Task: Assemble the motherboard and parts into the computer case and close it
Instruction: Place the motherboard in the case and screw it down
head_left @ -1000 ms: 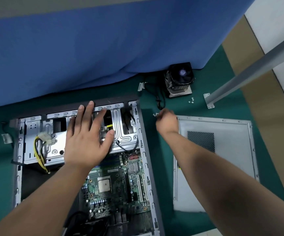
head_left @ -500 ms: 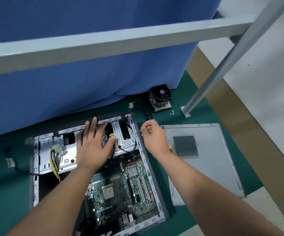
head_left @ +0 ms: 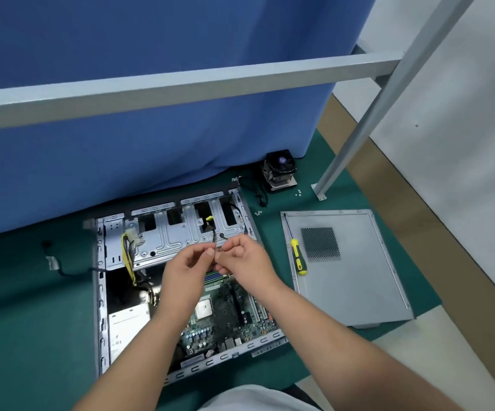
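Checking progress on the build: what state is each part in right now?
computer case: open, lying flat
motherboard: seated inside the case
side panel: off, flat on the mat
screwdriver: unused, lying on the panel
CPU cooler: not installed, on the mat
left hand, right hand: together, pinching something small

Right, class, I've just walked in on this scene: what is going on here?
A person is assembling a computer. The open computer case lies on a green mat, with the motherboard already inside. Above it, the left hand and right hand meet, fingertips pinching something too small to identify, possibly a screw. The side panel is off, lying right of the case with a yellow-handled screwdriver on it. The cooler fan sits unmounted by the blue curtain, so the case is not ready to close.
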